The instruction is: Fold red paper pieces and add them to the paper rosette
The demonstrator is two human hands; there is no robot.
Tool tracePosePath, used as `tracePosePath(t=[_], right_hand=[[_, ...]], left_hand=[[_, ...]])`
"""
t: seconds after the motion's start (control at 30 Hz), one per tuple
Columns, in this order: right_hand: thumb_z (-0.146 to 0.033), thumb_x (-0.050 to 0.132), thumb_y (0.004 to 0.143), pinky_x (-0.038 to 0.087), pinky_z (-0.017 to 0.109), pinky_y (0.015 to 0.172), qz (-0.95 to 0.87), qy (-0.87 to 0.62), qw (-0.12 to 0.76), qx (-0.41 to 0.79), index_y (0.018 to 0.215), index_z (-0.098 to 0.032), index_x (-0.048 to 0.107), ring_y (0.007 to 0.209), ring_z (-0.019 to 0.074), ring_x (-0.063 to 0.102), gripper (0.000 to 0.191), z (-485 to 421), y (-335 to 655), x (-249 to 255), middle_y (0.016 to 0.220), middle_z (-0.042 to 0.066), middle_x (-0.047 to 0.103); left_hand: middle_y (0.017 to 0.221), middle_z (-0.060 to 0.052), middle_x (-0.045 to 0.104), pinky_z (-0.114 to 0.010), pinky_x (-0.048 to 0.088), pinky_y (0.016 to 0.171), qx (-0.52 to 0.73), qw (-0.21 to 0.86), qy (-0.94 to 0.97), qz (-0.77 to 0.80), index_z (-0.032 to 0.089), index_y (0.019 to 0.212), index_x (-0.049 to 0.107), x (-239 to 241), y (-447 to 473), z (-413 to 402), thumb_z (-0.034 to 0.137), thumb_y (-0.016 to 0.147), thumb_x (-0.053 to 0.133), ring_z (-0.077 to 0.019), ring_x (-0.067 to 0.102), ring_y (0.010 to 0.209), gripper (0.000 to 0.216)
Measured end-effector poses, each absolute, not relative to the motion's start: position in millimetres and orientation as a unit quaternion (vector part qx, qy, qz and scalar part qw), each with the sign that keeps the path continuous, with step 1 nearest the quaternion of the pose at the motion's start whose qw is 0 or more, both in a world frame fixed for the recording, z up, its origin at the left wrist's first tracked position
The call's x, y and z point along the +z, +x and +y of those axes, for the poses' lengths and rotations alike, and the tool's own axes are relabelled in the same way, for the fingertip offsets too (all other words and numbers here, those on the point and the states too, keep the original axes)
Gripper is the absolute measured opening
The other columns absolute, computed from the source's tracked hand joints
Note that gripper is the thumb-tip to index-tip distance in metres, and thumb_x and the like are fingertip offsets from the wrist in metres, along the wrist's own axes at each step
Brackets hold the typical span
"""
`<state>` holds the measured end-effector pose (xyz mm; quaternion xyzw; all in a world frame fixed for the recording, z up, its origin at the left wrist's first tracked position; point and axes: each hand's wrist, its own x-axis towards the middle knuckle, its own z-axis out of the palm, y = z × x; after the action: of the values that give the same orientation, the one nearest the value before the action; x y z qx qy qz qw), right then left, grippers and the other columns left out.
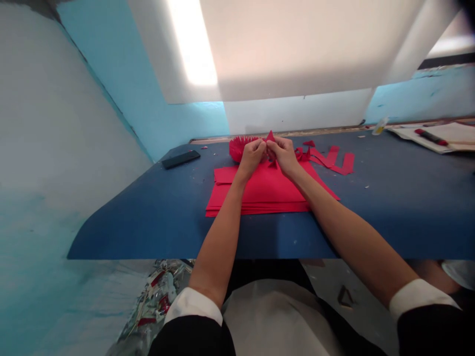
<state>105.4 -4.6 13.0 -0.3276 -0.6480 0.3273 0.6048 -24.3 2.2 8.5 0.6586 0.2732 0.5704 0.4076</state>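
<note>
Both hands meet over a stack of red paper sheets on the table. My left hand is closed, its fingertips pinching the left side of a small folded red paper piece. From the other side my right hand pinches the same piece, whose pointed tip stands up between the hands. A round, spiky red paper ball sits just behind and left of my left hand, partly covered by it. Right of my right hand lie small folded red pieces and red paper strips.
A black phone lies on the blue table at the left. Further right are a small glue bottle and a red-and-black marker on an open notebook. Scraps fill a pile on the floor below.
</note>
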Motion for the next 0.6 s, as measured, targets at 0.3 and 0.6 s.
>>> tracePosePath(t=[0.3, 0.6], right_hand=[[-0.071, 0.065, 0.088, 0.026, 0.03, 0.047, -0.598, -0.33, 0.617, 0.391, 0.05, -0.026, 0.039, 0.044, 0.0108, 0.029, 0.064, -3.8, 103.5, 12.1, 0.045, -0.004, 0.034], [-0.069, 0.066, 0.091, 0.025, 0.029, 0.046, -0.603, -0.319, 0.621, 0.387, 0.05, -0.026, 0.033, 0.042, 0.0095, 0.027, 0.068, -2.0, 105.1, 12.8, 0.043, -0.006, 0.029]], left_hand=[[0.052, 0.004, 0.049, -0.022, 0.032, 0.051, 0.544, 0.403, 0.705, 0.213, 0.019, 0.059, 0.045, 7.8, -25.5, 3.7, 0.046, 0.105, 0.061, -0.0061, 0.042, 0.047, 0.056], [0.048, 0.006, 0.045, -0.02, 0.032, 0.049, 0.535, 0.394, 0.71, 0.231, 0.019, 0.056, 0.045, 10.2, -23.9, -1.1, 0.045, 0.103, 0.063, -0.0055, 0.041, 0.045, 0.056]])
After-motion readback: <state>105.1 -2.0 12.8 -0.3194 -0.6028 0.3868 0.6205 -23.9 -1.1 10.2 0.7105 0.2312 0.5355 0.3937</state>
